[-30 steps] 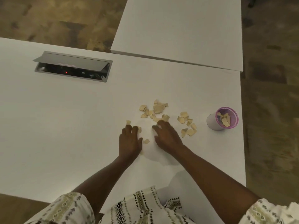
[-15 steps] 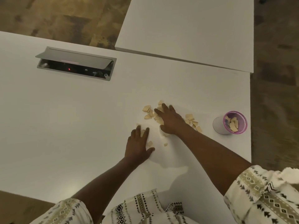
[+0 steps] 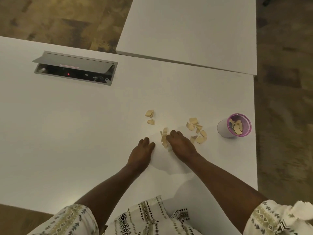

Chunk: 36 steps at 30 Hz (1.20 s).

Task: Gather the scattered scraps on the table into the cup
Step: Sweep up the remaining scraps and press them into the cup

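Observation:
Tan scraps lie on the white table (image 3: 84, 133) in loose groups. Two scraps (image 3: 150, 113) sit farthest out, and a cluster (image 3: 196, 130) lies left of the cup. The small cup (image 3: 221, 129) with a purple rim stands near the table's right edge and holds several scraps. My right hand (image 3: 182, 145) rests on the table with fingers curled around a small pile of scraps (image 3: 164, 138). My left hand (image 3: 141, 151) lies just to the left of that pile, fingers curled together; whether scraps are under it is hidden.
An open grey cable box (image 3: 74, 68) with a red light is set into the table at the far left. A second white tabletop (image 3: 194, 31) adjoins at the back. The table's right edge runs just beyond the cup, with floor (image 3: 284, 116) below.
My right hand reached out to the far scraps, then pulled back toward me, dragging several with it. The left hand stayed almost where it was.

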Available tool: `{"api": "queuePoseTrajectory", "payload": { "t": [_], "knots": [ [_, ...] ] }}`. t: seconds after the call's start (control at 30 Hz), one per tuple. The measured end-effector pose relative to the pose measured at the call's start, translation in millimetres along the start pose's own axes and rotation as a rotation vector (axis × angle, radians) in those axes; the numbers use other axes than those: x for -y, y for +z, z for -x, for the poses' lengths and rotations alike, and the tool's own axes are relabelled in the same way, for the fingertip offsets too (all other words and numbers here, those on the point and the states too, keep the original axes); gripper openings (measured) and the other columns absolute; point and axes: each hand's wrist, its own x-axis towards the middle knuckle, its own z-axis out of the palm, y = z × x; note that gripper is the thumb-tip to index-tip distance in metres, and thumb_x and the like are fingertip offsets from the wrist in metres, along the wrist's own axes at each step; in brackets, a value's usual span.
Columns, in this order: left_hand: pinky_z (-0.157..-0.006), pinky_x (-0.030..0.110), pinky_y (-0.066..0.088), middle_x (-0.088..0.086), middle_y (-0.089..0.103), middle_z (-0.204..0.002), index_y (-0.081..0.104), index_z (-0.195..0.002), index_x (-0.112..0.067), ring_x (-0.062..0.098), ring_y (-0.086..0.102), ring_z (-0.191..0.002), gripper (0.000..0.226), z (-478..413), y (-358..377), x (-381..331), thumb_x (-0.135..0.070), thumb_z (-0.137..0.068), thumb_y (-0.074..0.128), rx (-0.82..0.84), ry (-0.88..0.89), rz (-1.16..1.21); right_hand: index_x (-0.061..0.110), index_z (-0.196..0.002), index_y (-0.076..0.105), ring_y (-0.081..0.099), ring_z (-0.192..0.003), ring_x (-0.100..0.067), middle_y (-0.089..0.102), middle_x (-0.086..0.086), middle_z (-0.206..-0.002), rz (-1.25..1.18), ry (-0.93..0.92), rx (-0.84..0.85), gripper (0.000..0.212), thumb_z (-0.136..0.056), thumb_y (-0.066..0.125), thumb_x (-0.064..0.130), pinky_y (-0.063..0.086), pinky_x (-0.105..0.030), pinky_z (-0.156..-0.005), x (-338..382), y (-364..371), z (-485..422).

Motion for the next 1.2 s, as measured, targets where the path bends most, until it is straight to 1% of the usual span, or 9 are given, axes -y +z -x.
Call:
{"api": "queuePoseTrajectory", "payload": {
  "t": [0.1,0.3,0.4,0.53,0.63,0.7,0.83,1.03,1.2],
  "knots": [
    [-0.075,0.041,0.053,0.007,0.054,-0.107,0.058,-0.116,-0.014,0.027,0.053,-0.1,0.026,-1,-5,-7,-0.014,-0.091,0.052,-0.064,-0.066,0.097,0.012,-0.105,0.064,0.057,-0.088,-0.026,0.058,-0.008,-0.101,-0.282,0.199,-0.099,0.022,-0.093,0.049,0.003,0.045,-0.033,-0.065,1,-2,7],
    [-0.075,0.036,0.051,0.004,0.061,-0.096,0.065,-0.104,-0.016,0.023,0.06,-0.087,0.025,-11,-18,-31,-0.006,-0.093,0.045,-0.244,-0.259,0.434,0.026,-0.101,0.064,0.06,-0.076,-0.007,0.063,0.01,-0.094,-0.831,0.593,-0.217,0.017,-0.087,0.064,0.016,0.042,-0.011,-0.06,-3,-24,18],
    [-0.077,0.039,0.054,0.005,0.066,-0.096,0.068,-0.102,-0.017,0.024,0.064,-0.087,0.023,-17,-28,-46,-0.007,-0.091,0.052,-0.259,-0.369,0.639,0.023,-0.107,0.062,0.066,-0.09,-0.013,0.067,0.004,-0.101,-1.086,0.693,-0.235,0.025,-0.085,0.071,0.016,0.058,-0.03,-0.08,-12,-33,24],
    [-0.068,0.031,0.051,0.005,0.065,-0.085,0.072,-0.099,-0.016,0.021,0.063,-0.08,0.021,-22,-36,-64,-0.006,-0.087,0.058,-0.269,-0.439,0.79,0.015,-0.097,0.067,0.073,-0.09,-0.02,0.073,-0.001,-0.093,-1.324,0.763,-0.29,0.017,-0.083,0.073,0.01,0.061,-0.041,-0.084,-22,-43,31],
    [-0.065,0.02,0.042,0.006,0.071,-0.091,0.073,-0.097,-0.016,0.009,0.057,-0.076,0.022,-23,-38,-79,-0.004,-0.086,0.059,-0.277,-0.446,0.824,0.012,-0.091,0.07,0.073,-0.093,-0.029,0.073,-0.012,-0.099,-1.389,0.778,-0.31,0.011,-0.082,0.073,0.007,0.059,-0.047,-0.088,-30,-48,37],
    [-0.067,0.022,0.046,0.007,0.07,-0.089,0.073,-0.096,-0.016,0.01,0.057,-0.075,0.021,-25,-39,-89,-0.003,-0.085,0.06,-0.279,-0.428,0.855,0.013,-0.09,0.07,0.072,-0.094,-0.026,0.073,-0.01,-0.101,-1.383,0.773,-0.32,0.011,-0.082,0.074,0.007,0.06,-0.042,-0.088,-34,-52,42],
    [-0.074,0.034,0.056,-0.003,0.062,-0.076,0.072,-0.094,-0.018,0.02,0.064,-0.076,0.019,-34,-42,-109,-0.005,-0.085,0.061,-0.257,-0.417,0.886,0.024,-0.091,0.069,0.065,-0.077,0.003,0.07,0.007,-0.096,-1.204,0.718,-0.333,0.013,-0.082,0.076,0.018,0.049,-0.009,-0.063,-41,-61,52],
    [-0.081,0.043,0.058,-0.005,0.062,-0.076,0.072,-0.091,-0.02,0.024,0.069,-0.085,0.017,-48,-47,-133,-0.008,-0.085,0.061,-0.242,-0.389,0.866,0.019,-0.098,0.068,0.067,-0.095,-0.02,0.071,0.002,-0.102,-1.264,0.73,-0.367,0.013,-0.086,0.073,0.017,0.055,-0.038,-0.084,-59,-72,57],
    [-0.082,0.043,0.058,-0.003,0.062,-0.079,0.072,-0.092,-0.018,0.028,0.069,-0.09,0.016,-62,-53,-155,-0.007,-0.085,0.062,-0.227,-0.381,0.89,0.01,-0.104,0.068,0.072,-0.09,-0.02,0.073,-0.007,-0.101,-1.439,0.742,-0.428,0.016,-0.088,0.071,0.008,0.059,-0.028,-0.081,-81,-85,64]
  ]
}}
